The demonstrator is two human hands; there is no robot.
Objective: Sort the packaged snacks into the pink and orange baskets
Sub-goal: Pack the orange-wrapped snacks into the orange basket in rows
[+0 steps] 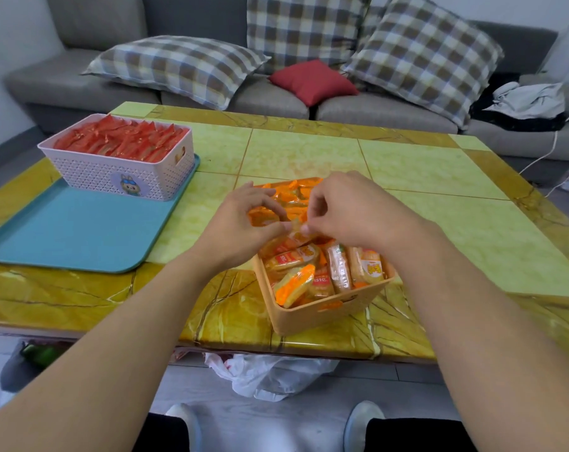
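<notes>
The orange basket (325,313) stands near the table's front edge, packed with several orange snack packets (296,282). Both hands hover over its middle. My left hand (244,220) and my right hand (345,207) pinch the same small orange packet (295,227) between thumb and fingertips, just above the others. The pink basket (120,172) sits at the far left on the back of a teal tray (74,233) and is filled with several red snack packets (123,140).
The yellow-green tiled table (309,154) extends to the right and behind the orange basket. A grey sofa (276,102) with checked cushions and a red pillow (312,80) runs along the far side. A white plastic bag (270,373) lies on the floor under the front edge.
</notes>
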